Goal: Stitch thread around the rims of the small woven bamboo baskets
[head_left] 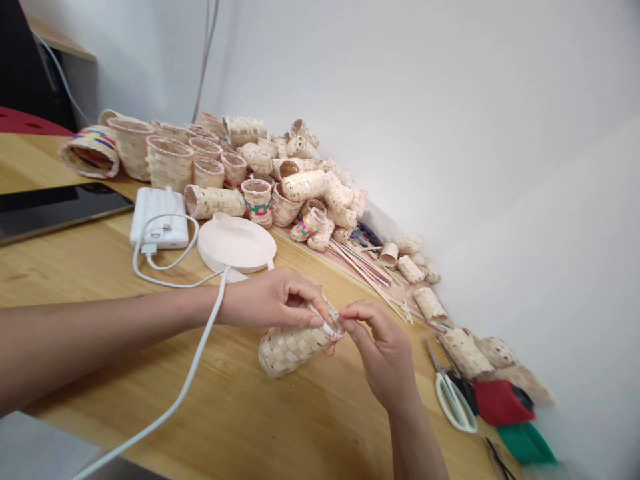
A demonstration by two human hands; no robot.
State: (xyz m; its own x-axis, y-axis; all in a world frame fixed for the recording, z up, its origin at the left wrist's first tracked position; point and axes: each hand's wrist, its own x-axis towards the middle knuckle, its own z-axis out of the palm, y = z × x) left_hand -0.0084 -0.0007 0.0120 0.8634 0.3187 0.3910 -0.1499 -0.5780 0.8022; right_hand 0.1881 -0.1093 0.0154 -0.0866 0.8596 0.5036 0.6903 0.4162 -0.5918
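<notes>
A small woven basket of pale strips lies tilted above the table, its open mouth turned to the upper right. White binding with red stitches runs round its rim. My left hand is closed on that rim, thumb outside and fingers reaching over the opening. At the rim's right side, my right hand pinches thumb and forefinger together; what sits between the tips is too small to make out. A loop of red thread hangs just below those fingertips.
Many woven baskets are heaped along the wall. A white tape roll, a power bank and a tablet lie left. The white cable crosses my left forearm. Scissors, red tape and green tape lie right.
</notes>
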